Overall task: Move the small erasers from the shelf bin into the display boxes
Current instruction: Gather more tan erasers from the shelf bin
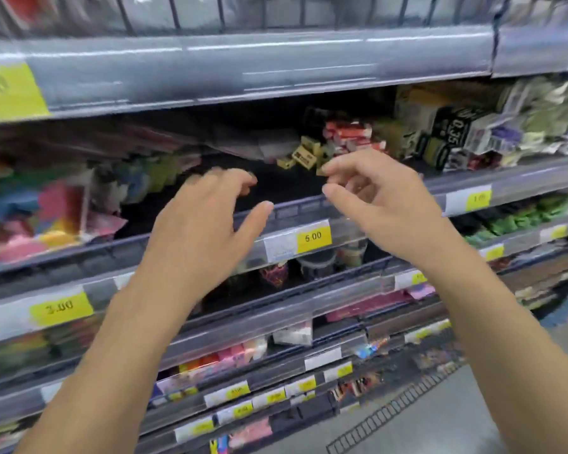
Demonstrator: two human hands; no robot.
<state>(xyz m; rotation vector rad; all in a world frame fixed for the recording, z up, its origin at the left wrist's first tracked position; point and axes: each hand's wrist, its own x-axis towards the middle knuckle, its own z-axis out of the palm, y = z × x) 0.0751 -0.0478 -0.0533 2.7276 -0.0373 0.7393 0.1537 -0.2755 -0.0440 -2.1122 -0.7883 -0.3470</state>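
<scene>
Right hand (379,198) pinches small eraser (322,171) at fingertips, above shelf (286,211) edge. Left hand (207,217) released, fingers spread, holds nothing. More erasers (300,155) lie in shelf bin behind.

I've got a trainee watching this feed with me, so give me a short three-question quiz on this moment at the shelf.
1. True or false: the left hand holds an eraser.
2. Multiple choice: what does the right hand pinch at its fingertips? A) a small yellow eraser B) a price tag C) nothing
3. Fill in: the yellow price tag just below the hands reads ____.

Key
1. False: its fingers are spread and it holds nothing.
2. A: the piece matches the loose yellow erasers lying on the shelf behind it, though the frame is blurred.
3. 5.00
</scene>
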